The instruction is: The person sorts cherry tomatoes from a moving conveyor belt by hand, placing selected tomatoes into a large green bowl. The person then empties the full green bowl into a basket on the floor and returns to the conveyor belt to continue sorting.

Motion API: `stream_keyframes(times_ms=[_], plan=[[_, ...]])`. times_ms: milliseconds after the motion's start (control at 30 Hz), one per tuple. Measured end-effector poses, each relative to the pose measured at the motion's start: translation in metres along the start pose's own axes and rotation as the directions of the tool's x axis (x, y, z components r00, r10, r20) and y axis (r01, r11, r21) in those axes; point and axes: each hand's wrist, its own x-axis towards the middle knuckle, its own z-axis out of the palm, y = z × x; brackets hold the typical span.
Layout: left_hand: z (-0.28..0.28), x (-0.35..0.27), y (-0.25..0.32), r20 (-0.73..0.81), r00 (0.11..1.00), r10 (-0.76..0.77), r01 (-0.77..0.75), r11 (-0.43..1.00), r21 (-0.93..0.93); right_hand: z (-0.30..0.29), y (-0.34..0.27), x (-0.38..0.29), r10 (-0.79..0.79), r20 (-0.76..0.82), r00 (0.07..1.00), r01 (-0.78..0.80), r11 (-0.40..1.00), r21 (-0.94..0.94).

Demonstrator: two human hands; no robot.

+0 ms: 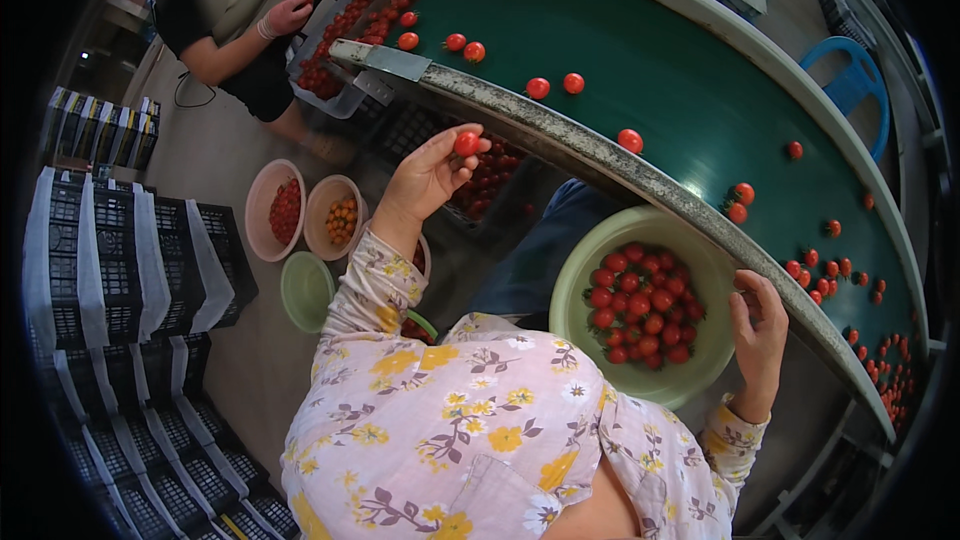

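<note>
My left hand pinches a red cherry tomato between thumb and fingers, just short of the conveyor's near rail. Below and behind it, a dark crate of red tomatoes is partly covered by the hand. My right hand hovers at the right rim of a pale green plastic basin, beside the rail, fingers loosely bent and nothing visible in them. Red cherry tomatoes with green calyxes lie heaped in that basin. On the green conveyor belt tomatoes are scattered, densest at the far right.
A co-worker's gloved hand is above a tomato-filled plastic bin at the belt's left end. Pink basin, peach basin and small green basin stand on the floor. Black crates are stacked left; a blue chair stands beyond the belt.
</note>
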Motion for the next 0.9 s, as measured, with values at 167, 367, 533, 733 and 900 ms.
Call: stream_keyframes(times_ms=[167,367,533,733,900], plan=[[-0.105,-0.008,-0.047,-0.566,0.823,-0.054,0.085,0.996,0.029,0.002,-0.002,0.005,-0.033,-0.028,0.999,0.033,0.999,0.002],[-0.082,0.013,-0.039,-0.615,0.776,0.139,0.074,0.948,0.309,-0.002,-0.01,0.002,-0.045,-0.025,0.999,0.043,0.997,-0.061],[-0.016,0.009,-0.011,-0.28,0.956,-0.092,0.234,0.813,0.533,-0.008,-0.001,-0.002,-0.017,-0.068,0.998,0.015,1.0,-0.025],[0.045,0.011,0.008,-0.051,0.983,-0.179,0.16,0.672,0.723,-0.013,-0.002,-0.005,-0.014,-0.114,0.993,0.012,1.0,-0.015],[0.075,0.022,0.019,0.099,0.979,-0.177,0.032,0.618,0.786,-0.022,0.007,-0.012,-0.011,-0.174,0.985,0.013,1.0,0.008]])
